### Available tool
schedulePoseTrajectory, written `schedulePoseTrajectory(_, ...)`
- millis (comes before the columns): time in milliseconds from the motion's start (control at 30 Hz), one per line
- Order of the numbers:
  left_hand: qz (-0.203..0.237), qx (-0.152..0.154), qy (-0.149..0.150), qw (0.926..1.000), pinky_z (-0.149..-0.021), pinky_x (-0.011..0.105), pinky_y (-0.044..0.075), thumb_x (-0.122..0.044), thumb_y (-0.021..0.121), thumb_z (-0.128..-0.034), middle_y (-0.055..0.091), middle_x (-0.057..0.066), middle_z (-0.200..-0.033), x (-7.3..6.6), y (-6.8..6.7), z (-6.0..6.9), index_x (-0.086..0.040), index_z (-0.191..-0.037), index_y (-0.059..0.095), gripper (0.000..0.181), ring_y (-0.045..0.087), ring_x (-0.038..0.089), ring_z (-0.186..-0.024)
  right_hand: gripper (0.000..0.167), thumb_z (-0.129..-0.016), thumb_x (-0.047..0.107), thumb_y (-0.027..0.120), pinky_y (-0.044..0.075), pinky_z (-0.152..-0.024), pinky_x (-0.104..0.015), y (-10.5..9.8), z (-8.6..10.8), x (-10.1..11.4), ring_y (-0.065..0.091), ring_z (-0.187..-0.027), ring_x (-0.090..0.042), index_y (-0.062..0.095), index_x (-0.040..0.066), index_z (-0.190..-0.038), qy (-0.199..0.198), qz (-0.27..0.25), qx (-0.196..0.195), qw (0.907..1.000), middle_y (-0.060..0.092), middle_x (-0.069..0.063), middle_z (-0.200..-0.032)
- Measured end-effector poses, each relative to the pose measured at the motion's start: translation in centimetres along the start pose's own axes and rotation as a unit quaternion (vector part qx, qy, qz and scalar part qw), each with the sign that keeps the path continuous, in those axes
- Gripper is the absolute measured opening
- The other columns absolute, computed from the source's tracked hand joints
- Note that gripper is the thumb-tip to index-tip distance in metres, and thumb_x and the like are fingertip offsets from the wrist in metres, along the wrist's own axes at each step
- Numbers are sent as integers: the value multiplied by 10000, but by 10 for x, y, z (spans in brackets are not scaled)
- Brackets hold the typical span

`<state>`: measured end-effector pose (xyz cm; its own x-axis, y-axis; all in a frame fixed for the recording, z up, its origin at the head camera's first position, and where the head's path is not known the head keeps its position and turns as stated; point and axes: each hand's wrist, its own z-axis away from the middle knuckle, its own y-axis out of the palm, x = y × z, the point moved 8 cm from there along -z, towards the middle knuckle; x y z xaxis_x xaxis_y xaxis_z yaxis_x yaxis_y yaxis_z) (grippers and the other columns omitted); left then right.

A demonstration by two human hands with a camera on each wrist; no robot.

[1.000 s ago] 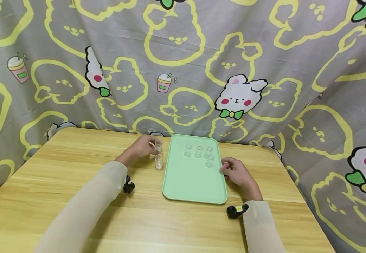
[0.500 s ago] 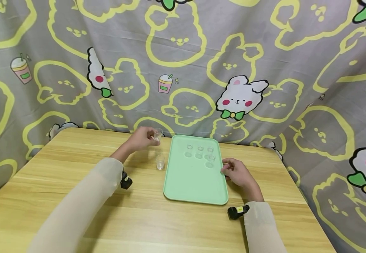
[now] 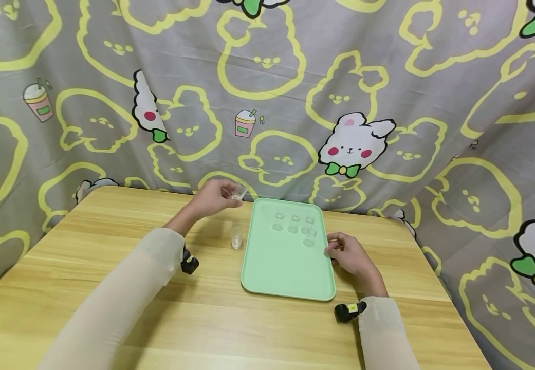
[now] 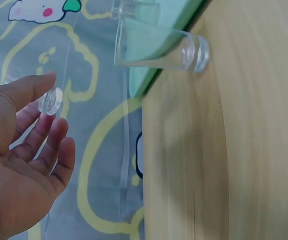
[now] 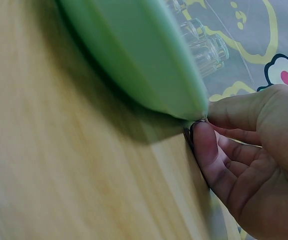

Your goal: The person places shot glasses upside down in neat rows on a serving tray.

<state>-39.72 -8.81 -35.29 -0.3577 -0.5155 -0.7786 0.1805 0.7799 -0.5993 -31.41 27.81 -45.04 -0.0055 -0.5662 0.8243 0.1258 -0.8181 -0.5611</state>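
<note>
My left hand [image 3: 216, 198] holds a small clear shot glass [image 3: 239, 191] in the air near the tray's far left corner. The glass is tilted, and in the left wrist view its thick base [image 4: 51, 101] shows between thumb and fingers. A second shot glass [image 3: 236, 239] stands upright on the table, left of the light green tray [image 3: 290, 277]. Several more shot glasses [image 3: 296, 224] stand on the far part of the tray. At the tray's right edge, my right hand [image 3: 348, 253] pinches the rim [image 5: 199, 107] between thumb and fingers.
The wooden table [image 3: 193, 318] reaches back to a grey patterned curtain [image 3: 267, 113], which hangs close behind the tray's far edge. Each wrist wears a small black camera, one by the left cuff [image 3: 161, 252].
My left hand has lifted the shot glass off the table, away toward the curtain, then right toward the tray, and it now tilts. The right hand stays at the tray's edge.
</note>
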Motion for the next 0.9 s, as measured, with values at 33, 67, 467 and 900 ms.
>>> schedulePoseTrajectory(33,-5,-7,27,10000,-808,391,568,-187,830,-885,662,101,-1113,-2,1,0,-88,-1245,719,389,663,262,-966,410,-1008,66,636,567,-687,-337,0,0,0,598,-838,-240,540,-41,-1391,6,-5,-2,10000,607,-146,-1029)
schedulePoseTrajectory(67,-23,-23,38,10000,-803,389,568,-187,830,-885,665,99,-1110,-3,2,0,-88,-1243,720,388,665,259,-964,410,-1008,66,637,567,-686,-336,0,0,-1,596,-839,-240,540,-40,-1392,11,-8,-6,10000,607,-146,-1029)
schedulePoseTrajectory(467,-6,189,110,9998,-814,374,557,-253,835,-880,676,71,-1032,-21,21,-7,-71,-1227,731,406,661,241,-956,415,-1000,61,647,571,-692,-338,0,0,-3,595,-848,-234,543,-43,-1388,50,-70,-20,10000,608,-140,-1023)
schedulePoseTrajectory(900,315,419,280,9982,-745,325,531,-288,816,-901,651,52,-974,-38,45,-12,-63,-1202,729,386,627,212,-883,400,-999,46,637,570,-688,-331,0,-2,-3,597,-844,-225,548,-45,-1379,-3,-44,-44,10000,612,-135,-1014)
